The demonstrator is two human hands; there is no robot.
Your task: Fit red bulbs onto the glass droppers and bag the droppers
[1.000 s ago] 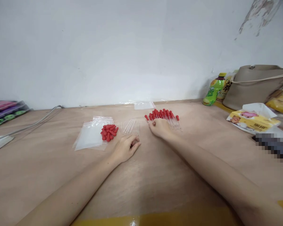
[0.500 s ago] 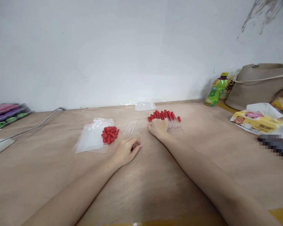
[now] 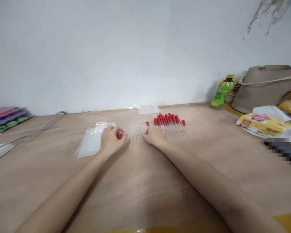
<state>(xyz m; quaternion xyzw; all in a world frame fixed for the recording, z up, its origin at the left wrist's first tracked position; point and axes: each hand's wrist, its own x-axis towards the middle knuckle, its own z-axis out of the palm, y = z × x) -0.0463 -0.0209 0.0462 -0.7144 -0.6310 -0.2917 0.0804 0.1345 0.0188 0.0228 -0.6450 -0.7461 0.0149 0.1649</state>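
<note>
Red-bulbed dropper (image 3: 147,123) pinched by right hand (image 3: 154,135); left hand (image 3: 110,139) curled beside slim clear tubes (image 3: 135,132), grip unclear; smooth brown bench (image 3: 135,184), pale wall (image 3: 126,55).

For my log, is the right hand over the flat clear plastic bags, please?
No, the right hand is beside the thin clear tubes; the left hand is over the bags.

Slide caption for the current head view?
Left hand at small red bulb-shaped caps, right hand beside thin clear tubes.
</note>
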